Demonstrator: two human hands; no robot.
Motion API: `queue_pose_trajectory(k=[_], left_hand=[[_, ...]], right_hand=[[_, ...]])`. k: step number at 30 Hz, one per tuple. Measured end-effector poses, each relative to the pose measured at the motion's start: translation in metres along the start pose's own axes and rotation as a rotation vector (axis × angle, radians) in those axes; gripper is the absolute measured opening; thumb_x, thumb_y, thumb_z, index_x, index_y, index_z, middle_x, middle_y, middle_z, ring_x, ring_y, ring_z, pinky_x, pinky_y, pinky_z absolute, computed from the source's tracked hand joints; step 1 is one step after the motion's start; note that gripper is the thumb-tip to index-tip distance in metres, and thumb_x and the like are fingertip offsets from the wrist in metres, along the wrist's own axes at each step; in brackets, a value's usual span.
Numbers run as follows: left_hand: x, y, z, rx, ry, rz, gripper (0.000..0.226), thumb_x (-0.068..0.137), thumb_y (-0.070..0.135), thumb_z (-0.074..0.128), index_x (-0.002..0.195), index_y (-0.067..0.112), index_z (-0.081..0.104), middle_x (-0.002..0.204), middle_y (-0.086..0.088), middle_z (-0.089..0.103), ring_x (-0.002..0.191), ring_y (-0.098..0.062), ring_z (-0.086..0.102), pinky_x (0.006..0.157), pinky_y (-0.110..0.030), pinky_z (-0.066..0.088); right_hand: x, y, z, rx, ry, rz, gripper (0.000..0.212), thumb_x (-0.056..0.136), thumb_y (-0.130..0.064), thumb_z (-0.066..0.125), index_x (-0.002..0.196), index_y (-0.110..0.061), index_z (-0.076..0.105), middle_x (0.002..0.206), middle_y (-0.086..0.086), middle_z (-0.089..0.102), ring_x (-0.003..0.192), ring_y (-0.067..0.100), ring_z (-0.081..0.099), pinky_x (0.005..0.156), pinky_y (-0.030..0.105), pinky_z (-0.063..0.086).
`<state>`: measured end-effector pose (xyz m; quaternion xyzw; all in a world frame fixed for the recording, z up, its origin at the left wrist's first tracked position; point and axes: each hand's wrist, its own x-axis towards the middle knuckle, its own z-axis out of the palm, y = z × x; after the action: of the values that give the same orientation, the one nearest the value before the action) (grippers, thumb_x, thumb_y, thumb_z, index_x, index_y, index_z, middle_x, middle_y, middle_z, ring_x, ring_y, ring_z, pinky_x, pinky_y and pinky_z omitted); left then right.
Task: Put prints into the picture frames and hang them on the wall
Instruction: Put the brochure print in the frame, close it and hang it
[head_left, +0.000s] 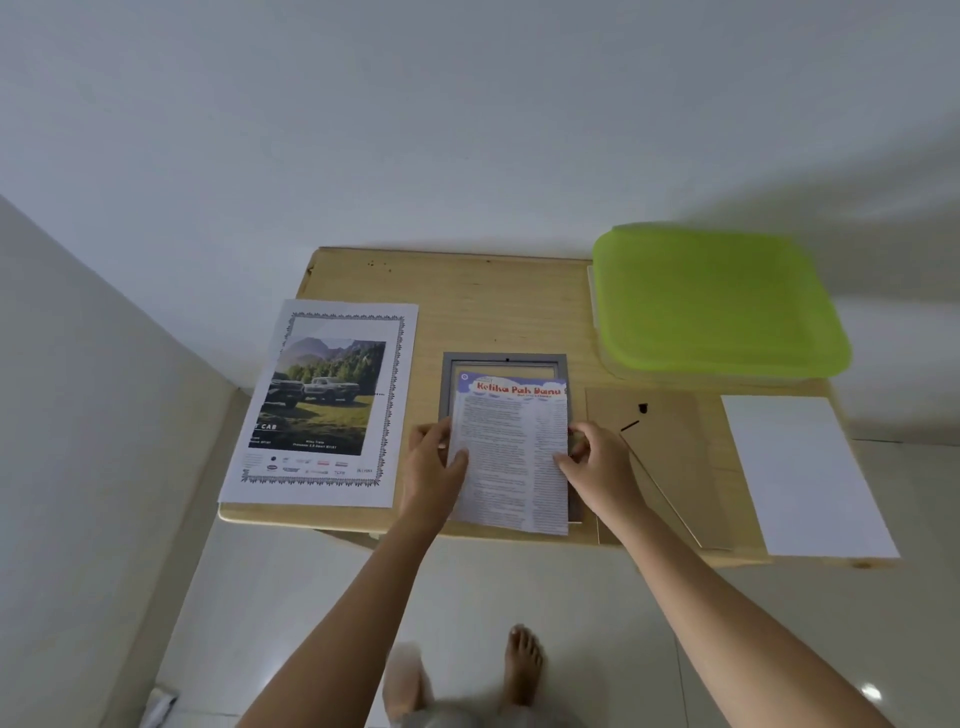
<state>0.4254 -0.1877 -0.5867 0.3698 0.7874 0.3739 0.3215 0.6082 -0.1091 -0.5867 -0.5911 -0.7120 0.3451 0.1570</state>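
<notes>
A grey picture frame (503, 361) lies flat in the middle of the wooden table (498, 306). Over it lies a text print (511, 457) with a red title, overhanging the frame's near edge. My left hand (434, 460) pinches the print's left edge. My right hand (597, 460) pinches its right edge. A larger print of trucks in a landscape (327, 402) lies at the table's left. The frame's brown backing board (660, 457) with a black hanger lies to the right.
A green-lidded plastic box (717, 299) stands at the back right. A blank white sheet (802, 475) lies at the right edge. A plain white wall rises behind the table. My bare feet stand on pale floor tiles below.
</notes>
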Motion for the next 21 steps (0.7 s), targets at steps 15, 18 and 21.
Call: queue_pose_trajectory(k=[15,18,21], left_hand=[[-0.035,-0.032,0.001,0.545,-0.181,0.381,0.043,0.096,0.027,0.045,0.135,0.010,0.043,0.145,-0.004,0.035,0.133,-0.017,0.036,0.105,-0.034,0.036],[-0.031,-0.027,0.000,0.567,-0.188,0.341,0.045,0.096,0.029,0.045,0.137,0.012,0.040,0.147,-0.004,0.030,0.134,-0.018,0.032,0.107,-0.035,0.034],[-0.026,-0.022,0.000,0.623,-0.206,0.333,0.048,0.097,0.031,0.042,0.141,0.015,0.034,0.152,-0.004,0.022,0.138,-0.017,0.025,0.109,-0.034,0.030]], right_hand=[[-0.016,-0.014,0.022,-0.365,-0.312,-0.362,0.049,0.096,-0.028,0.042,0.142,-0.018,0.030,0.151,0.001,0.022,0.139,0.017,0.019,0.108,0.030,0.031],[-0.007,-0.015,0.020,-0.360,-0.337,-0.391,0.046,0.096,-0.024,0.042,0.141,-0.018,0.033,0.152,0.000,0.021,0.140,0.017,0.018,0.108,0.029,0.031],[-0.002,-0.015,0.019,-0.351,-0.308,-0.371,0.046,0.095,-0.022,0.045,0.139,-0.018,0.035,0.151,-0.001,0.022,0.138,0.017,0.022,0.104,0.030,0.036]])
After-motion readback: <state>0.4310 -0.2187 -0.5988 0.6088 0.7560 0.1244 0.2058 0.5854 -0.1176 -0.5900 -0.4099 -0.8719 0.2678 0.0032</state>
